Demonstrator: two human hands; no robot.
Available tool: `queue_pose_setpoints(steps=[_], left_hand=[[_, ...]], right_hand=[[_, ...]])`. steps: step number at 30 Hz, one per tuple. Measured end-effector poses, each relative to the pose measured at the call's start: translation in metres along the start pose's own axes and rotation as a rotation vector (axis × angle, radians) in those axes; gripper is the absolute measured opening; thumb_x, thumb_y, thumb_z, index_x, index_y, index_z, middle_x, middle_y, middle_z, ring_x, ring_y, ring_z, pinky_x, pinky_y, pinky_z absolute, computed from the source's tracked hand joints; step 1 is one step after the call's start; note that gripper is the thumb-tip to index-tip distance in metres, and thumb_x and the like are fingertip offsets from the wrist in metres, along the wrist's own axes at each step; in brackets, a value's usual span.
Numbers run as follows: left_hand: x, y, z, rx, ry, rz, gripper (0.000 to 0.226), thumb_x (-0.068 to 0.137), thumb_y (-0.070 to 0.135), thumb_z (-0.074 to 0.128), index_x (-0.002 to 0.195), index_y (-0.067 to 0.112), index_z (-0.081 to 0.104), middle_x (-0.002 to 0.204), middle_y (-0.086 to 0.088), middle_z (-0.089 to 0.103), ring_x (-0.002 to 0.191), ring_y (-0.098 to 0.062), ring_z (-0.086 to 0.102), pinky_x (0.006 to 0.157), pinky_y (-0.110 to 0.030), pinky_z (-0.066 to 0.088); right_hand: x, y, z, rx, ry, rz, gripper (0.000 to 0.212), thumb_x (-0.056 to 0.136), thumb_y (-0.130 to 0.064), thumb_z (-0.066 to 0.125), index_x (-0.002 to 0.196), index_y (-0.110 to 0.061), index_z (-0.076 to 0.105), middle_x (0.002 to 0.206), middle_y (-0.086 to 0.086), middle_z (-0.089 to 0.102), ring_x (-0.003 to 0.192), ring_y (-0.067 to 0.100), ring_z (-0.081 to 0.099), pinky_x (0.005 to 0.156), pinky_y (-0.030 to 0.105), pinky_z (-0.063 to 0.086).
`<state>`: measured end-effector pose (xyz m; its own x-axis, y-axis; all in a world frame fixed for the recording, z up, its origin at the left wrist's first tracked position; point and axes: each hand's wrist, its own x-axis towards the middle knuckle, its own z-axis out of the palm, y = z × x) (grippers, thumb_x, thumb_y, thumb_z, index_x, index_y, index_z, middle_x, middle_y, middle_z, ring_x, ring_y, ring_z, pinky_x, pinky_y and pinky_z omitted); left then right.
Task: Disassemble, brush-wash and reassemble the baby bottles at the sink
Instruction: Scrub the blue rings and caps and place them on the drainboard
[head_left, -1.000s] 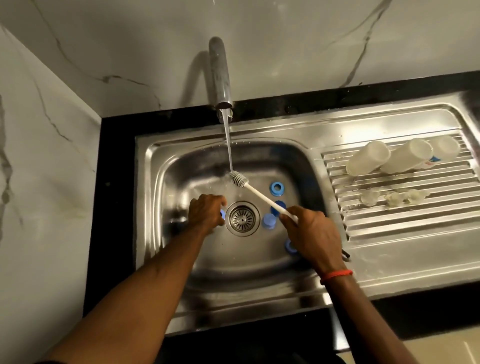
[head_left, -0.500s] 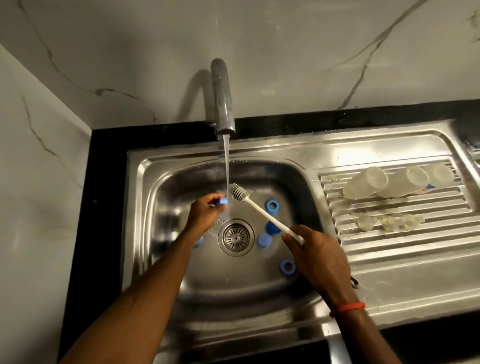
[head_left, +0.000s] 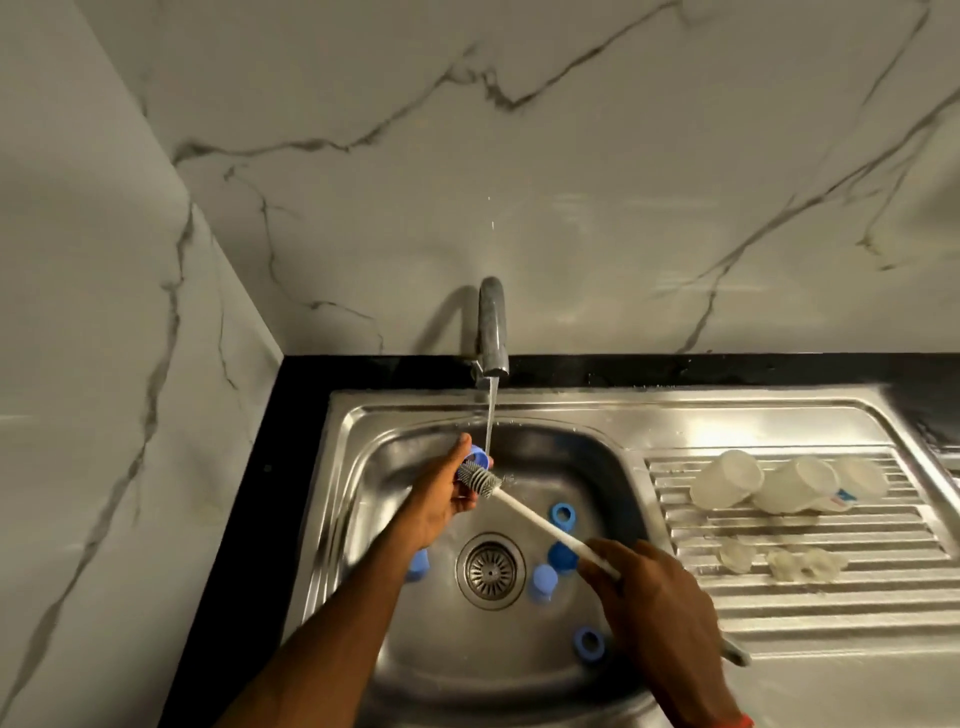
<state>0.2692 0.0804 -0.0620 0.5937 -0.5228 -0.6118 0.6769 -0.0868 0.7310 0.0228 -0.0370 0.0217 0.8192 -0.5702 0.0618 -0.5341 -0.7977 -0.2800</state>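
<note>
Noted nearest, at lower right: right hand (head_left: 660, 618), fingers curled round the tail end of a white brush (head_left: 545, 525), handle slanting up and left across the basin. Noted on the floor of the steel sink (head_left: 571, 410): blue ring (head_left: 588, 642) closest, lying flat; further in, a pale blue cap (head_left: 544, 582) and a darker blue piece (head_left: 563, 555) just right of the drain (head_left: 491, 570), the darker one partly under the brush handle; second blue ring (head_left: 563, 514) beyond; one more blue piece (head_left: 417, 564) left of the drain, half hidden by the left forearm. Found above the basin, left of centre: left hand (head_left: 441, 499) pinching a small blue bottle part (head_left: 478, 458) between thumb and fingers, grey bristle head lying against it, both at the foot of a thin stream of water (head_left: 490, 415). Recorded on the ribbed draining board (head_left: 831, 613) to the right: clear teats (head_left: 784, 564) in a row, nearer; three translucent bottles (head_left: 795, 484) on their sides beyond, close together. Seen furthest: curved metal tap (head_left: 492, 327) at the black counter edge, marble wall (head_left: 571, 182) behind
</note>
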Motion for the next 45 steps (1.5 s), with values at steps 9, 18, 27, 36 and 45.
queue_pose_setpoints(steps=[9, 18, 27, 36, 45], left_hand=[[-0.021, 0.017, 0.032, -0.096, -0.1, 0.099, 0.055, 0.1, 0.051, 0.044, 0.097, 0.003, 0.069, 0.069, -0.004, 0.064, 0.053, -0.01, 0.046, 0.051, -0.024, 0.039], [-0.036, 0.02, 0.026, -0.163, -0.146, 0.129, 0.038, 0.094, 0.039, 0.06, 0.111, 0.005, 0.068, 0.087, -0.01, 0.064, 0.068, -0.012, 0.054, 0.061, -0.025, 0.051], [-0.04, 0.027, 0.038, -0.524, -0.163, 0.09, 0.071, 0.082, 0.042, 0.074, 0.135, 0.0, 0.056, 0.095, -0.008, 0.068, 0.082, -0.014, 0.063, 0.08, -0.027, 0.056], [-0.031, 0.037, 0.034, -0.606, -0.302, 0.048, 0.058, 0.086, 0.039, 0.071, 0.128, -0.001, 0.058, 0.127, -0.022, 0.065, 0.122, -0.034, 0.062, 0.1, -0.037, 0.053], [-0.03, 0.049, 0.052, -0.503, -0.308, 0.121, 0.063, 0.074, 0.04, 0.079, 0.121, 0.001, 0.062, 0.108, -0.019, 0.072, 0.103, -0.032, 0.071, 0.09, -0.039, 0.059]], right_hand=[[-0.008, -0.024, -0.011, 0.809, -0.388, 0.447, 0.033, 0.101, -0.043, 0.051, 0.092, -0.018, 0.072, 0.062, -0.002, 0.067, 0.049, 0.008, 0.054, 0.052, 0.033, 0.048], [-0.014, -0.027, -0.012, -0.017, 0.147, 0.047, 0.017, 0.086, -0.038, 0.075, 0.101, -0.03, 0.072, 0.076, -0.003, 0.064, 0.064, 0.016, 0.057, 0.05, 0.023, 0.041], [0.021, -0.043, -0.005, 0.418, -0.222, 0.185, 0.041, 0.102, -0.044, 0.046, 0.087, -0.012, 0.067, 0.072, 0.004, 0.069, 0.061, 0.015, 0.066, 0.066, 0.041, 0.057], [0.022, -0.052, -0.004, 1.16, -0.433, 0.523, 0.029, 0.101, -0.031, 0.056, 0.097, -0.006, 0.072, 0.062, 0.001, 0.06, 0.048, 0.011, 0.048, 0.04, 0.031, 0.042], [0.025, -0.022, 0.017, 0.582, 0.077, 0.237, 0.021, 0.088, -0.046, 0.067, 0.083, -0.026, 0.07, 0.066, -0.006, 0.066, 0.058, 0.01, 0.061, 0.055, 0.031, 0.053]])
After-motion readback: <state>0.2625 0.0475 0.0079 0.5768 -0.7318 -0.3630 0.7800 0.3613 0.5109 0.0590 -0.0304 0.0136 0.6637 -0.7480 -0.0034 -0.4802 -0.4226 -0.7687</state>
